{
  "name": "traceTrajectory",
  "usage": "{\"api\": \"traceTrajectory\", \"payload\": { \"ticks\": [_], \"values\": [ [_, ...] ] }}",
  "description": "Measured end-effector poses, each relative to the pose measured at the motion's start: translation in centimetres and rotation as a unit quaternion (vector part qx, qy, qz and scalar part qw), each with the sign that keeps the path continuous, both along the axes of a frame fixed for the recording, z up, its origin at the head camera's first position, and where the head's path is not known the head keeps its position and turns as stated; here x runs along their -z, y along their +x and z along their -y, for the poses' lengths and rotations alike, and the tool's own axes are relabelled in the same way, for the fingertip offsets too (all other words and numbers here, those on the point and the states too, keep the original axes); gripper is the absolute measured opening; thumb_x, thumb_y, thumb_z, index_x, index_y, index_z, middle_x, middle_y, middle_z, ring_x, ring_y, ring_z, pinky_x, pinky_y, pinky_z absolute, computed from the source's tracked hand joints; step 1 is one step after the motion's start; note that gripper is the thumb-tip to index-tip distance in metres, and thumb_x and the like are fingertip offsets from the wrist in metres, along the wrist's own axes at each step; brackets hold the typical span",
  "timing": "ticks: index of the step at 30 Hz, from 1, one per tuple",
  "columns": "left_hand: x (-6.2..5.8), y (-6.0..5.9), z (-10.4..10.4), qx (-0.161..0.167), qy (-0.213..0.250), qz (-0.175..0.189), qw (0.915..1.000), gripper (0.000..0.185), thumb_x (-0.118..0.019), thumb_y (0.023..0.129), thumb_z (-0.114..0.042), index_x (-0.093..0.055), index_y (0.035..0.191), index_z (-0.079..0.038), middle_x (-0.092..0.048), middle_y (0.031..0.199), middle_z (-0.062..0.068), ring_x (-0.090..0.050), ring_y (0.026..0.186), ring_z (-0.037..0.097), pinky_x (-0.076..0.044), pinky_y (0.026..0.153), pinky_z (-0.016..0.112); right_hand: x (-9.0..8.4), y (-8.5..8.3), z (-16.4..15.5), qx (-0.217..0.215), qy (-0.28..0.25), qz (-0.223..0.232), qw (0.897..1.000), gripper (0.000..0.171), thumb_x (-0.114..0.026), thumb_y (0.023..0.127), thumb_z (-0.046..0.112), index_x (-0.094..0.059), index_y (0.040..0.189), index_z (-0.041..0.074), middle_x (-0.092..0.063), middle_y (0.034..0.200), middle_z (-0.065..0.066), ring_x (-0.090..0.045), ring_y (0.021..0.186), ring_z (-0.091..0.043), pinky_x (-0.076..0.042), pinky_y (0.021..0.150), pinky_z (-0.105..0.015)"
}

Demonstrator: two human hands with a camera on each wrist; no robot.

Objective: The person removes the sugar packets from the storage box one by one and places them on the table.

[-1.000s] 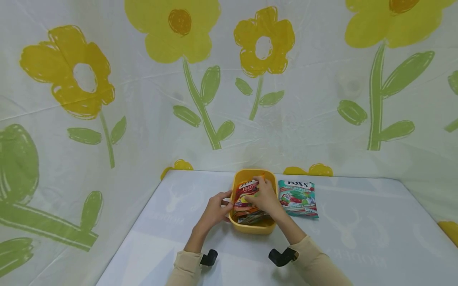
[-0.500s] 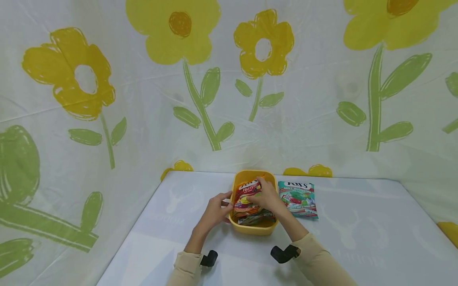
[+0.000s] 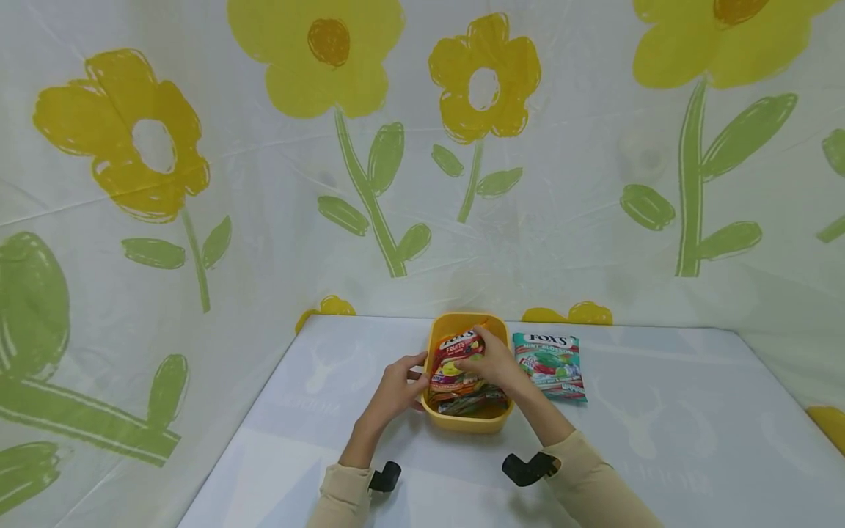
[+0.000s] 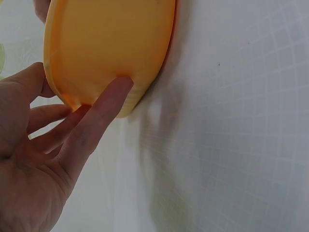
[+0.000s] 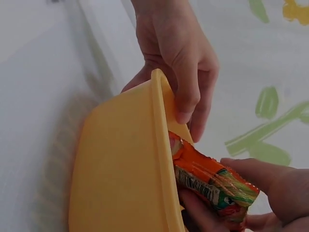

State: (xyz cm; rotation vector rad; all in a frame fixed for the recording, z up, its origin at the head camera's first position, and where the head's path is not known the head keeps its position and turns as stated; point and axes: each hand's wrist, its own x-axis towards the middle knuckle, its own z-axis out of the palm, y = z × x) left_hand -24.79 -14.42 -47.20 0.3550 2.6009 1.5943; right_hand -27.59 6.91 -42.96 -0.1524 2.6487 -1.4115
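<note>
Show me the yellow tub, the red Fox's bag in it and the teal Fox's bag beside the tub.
Yellow tub [image 5: 120, 159]: right wrist view, outer side wall.
Red Fox's bag [image 3: 449, 371]: head view, printed front.
Teal Fox's bag [image 3: 549, 367]: head view, printed front.

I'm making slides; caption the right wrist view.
Left hand gripping a yellow bin while the right hand holds a printed orange packet.
</note>
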Motion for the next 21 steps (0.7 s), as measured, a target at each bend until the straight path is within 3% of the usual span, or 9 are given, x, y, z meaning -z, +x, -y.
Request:
{"api": "traceTrajectory", "payload": {
  "ticks": [21],
  "values": [
    [0.2, -0.1, 0.1, -0.003, -0.004, -0.002, 1.0000, 0.053, -0.059, 0.095, -0.010, -0.046, 0.145, -0.003, -0.052, 0.140, 0.022, -0.063, 0.113, 0.037, -0.063, 0.055, 0.033, 1.2, -0.1, -0.4, 0.028, -0.131, 0.018, 0.991, 0.073, -0.075, 0.086, 0.025, -0.040, 0.150, 0.022, -0.043, 0.151, -0.016, -0.054, 0.119, -0.034, -0.059, 0.092, -0.044]
  ]
}}
